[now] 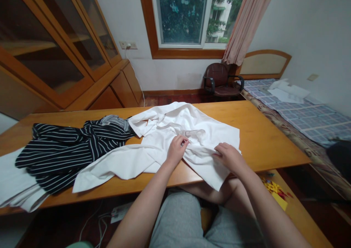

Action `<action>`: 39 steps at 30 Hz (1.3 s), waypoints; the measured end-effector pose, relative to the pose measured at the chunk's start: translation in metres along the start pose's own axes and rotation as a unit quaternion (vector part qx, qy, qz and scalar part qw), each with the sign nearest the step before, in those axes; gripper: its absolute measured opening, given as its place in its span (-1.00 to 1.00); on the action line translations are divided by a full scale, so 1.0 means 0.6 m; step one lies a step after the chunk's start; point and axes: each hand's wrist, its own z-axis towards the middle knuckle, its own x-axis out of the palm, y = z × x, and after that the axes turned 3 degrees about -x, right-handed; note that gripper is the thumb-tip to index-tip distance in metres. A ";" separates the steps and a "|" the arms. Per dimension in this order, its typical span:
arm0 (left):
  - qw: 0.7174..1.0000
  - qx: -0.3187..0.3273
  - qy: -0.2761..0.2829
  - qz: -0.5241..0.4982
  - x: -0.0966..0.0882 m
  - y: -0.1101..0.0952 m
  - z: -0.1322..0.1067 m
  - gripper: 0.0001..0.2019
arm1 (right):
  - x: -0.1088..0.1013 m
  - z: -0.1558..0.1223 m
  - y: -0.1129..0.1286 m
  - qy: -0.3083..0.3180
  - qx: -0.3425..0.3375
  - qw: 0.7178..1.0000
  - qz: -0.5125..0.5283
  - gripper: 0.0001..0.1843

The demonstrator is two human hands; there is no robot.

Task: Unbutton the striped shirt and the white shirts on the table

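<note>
A white long-sleeved shirt (219,131) lies spread and rumpled on the wooden table (263,138). One sleeve stretches toward the left, and a lower corner hangs over the front edge. My left hand (177,145) is closed on the shirt near its middle, with thumb and fingers pinched together. To its right, my right hand (229,154) has its fingers curled on the cloth along the shirt's right side, thumb against fingers. A raised fold of fabric runs between the two hands.
A black-and-white striped garment (63,142) lies left of the shirt, over another white cloth (13,178). Beyond the table stand a glass-door cabinet (82,39) and a brown armchair (219,78). A bed (309,112) is at the right.
</note>
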 end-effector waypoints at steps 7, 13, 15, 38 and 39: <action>0.995 -0.048 -0.084 -0.025 0.001 0.010 0.020 -0.95 | -0.035 -0.017 0.095 -0.089 -0.092 0.991 -0.036 -0.83; 0.999 -0.032 -0.035 0.022 -0.023 0.016 0.030 -0.94 | -0.023 0.008 0.125 0.133 -0.029 0.981 0.135 -0.74; 0.999 -0.027 -0.017 0.032 -0.029 0.020 0.026 -0.93 | -0.022 0.016 0.112 0.136 0.039 0.981 0.135 -0.67; 0.992 -0.007 -0.049 0.118 -0.028 -0.008 0.014 -0.88 | 0.043 0.018 0.077 0.007 0.112 0.991 0.077 -0.74; 0.989 0.010 -0.064 0.136 -0.029 -0.020 0.009 -0.86 | 0.045 0.018 0.075 -0.006 0.116 0.988 0.105 -0.74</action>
